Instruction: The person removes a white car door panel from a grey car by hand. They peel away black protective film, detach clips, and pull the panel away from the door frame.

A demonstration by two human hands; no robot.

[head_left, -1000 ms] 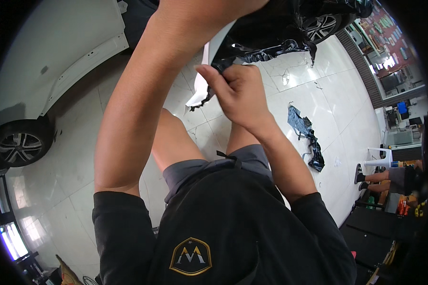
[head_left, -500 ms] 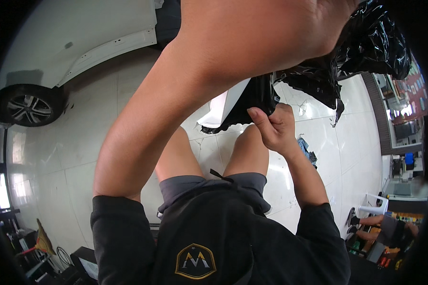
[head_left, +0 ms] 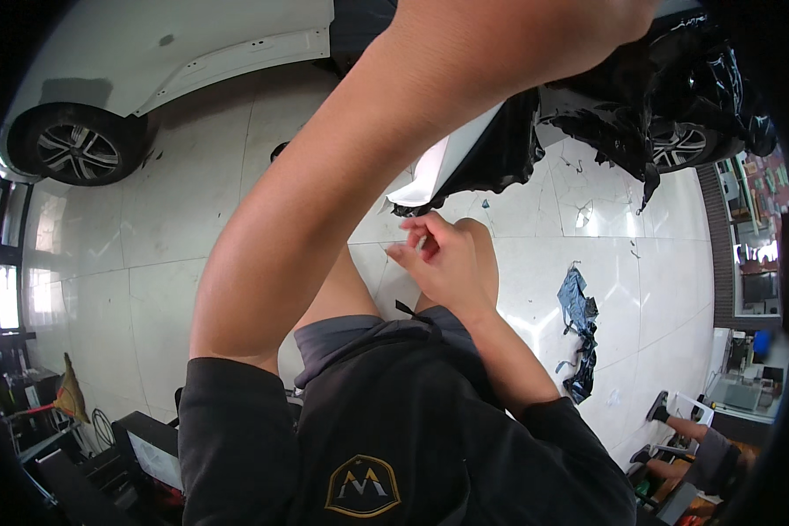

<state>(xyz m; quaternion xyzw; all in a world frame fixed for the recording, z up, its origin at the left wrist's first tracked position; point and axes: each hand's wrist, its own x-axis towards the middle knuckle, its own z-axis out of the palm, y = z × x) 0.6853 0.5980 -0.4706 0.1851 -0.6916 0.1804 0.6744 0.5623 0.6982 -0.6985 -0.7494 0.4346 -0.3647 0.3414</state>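
Right grip (head_left: 447,260), loosely half-open and empty, near black film (head_left: 504,156); left grip (head_left: 579,39), fingers beyond view: I cannot tell.

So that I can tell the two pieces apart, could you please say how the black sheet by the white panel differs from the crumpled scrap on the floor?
The black sheet is raised beside the white panel, while the crumpled scrap lies on the floor. The sheet looks black all over; the scrap is bluish-grey at one end and dark at the other. The sheet spreads broader than the narrow scrap. Both look partly glossy and ragged-edged.
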